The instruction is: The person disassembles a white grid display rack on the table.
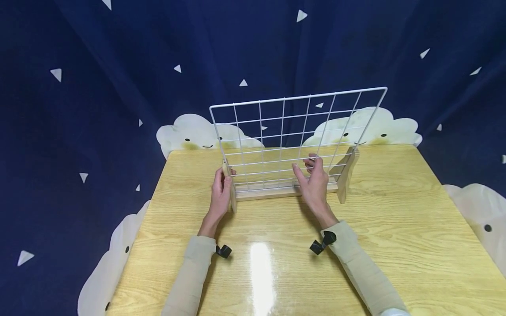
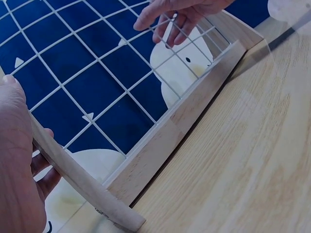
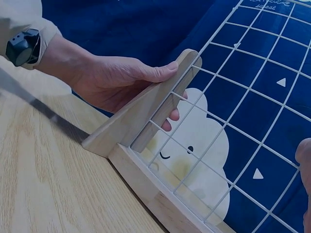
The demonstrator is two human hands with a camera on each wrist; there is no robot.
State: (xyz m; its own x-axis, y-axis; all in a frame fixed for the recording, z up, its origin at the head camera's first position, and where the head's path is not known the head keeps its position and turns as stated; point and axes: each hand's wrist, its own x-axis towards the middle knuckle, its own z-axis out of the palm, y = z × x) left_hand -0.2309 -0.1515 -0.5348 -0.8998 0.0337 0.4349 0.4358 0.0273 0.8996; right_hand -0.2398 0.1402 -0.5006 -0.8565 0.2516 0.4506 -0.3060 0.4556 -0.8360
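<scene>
Beige sleeves (image 1: 365,263) lie nearest, running up to both wrists, where a black wrist device (image 1: 322,243) sits on the inner side of each forearm. Beyond the left sleeve, the left hand (image 1: 221,193) grips the left wooden side piece (image 1: 233,198) of a stand, its thumb on the near edge and its fingertips showing on the far side. Right of it, the right hand (image 1: 315,182) is open, thumb and fingers apart, close in front of the white wire grid (image 1: 298,97); whether it touches the wires I cannot tell. That grid rises above and between the hands and reaches past the right one, its lower edge along a wooden crossbar (image 1: 269,194) that runs from the gripped piece, behind the right hand, to the right wooden side piece (image 1: 345,177). Under the hands is a wood-grain table (image 1: 395,219), with a bright reflection (image 1: 261,276) between the forearms. Past the hands hangs a dark blue curtain (image 1: 245,44) with white triangles and smiling clouds
</scene>
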